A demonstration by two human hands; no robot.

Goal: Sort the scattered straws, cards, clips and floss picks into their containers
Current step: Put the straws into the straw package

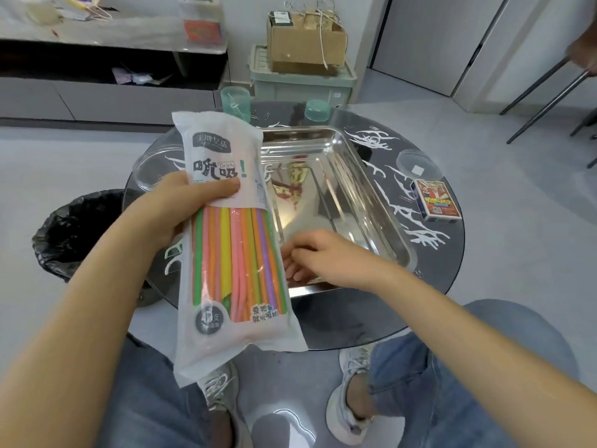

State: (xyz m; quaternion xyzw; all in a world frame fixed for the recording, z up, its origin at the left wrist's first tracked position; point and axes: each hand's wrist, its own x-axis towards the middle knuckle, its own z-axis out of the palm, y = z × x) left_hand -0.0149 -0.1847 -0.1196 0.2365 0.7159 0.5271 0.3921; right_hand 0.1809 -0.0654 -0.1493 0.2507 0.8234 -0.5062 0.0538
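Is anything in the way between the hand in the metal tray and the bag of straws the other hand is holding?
Nothing visible. The right hand reaches into the near corner of the tray, right beside the straw bag that the left hand grips. No object sits between them.

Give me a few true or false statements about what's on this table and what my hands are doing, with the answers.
1. The left hand grips the straw bag. True.
2. The right hand holds the card box. False: the card box lies on the table, right of the tray; the right hand reaches into the tray.
3. The tray sits on the round table. True.
4. The black-lined bin stands right of the table. False: it stands to its left.
5. Floss picks lie scattered on the table beside the tray. True.
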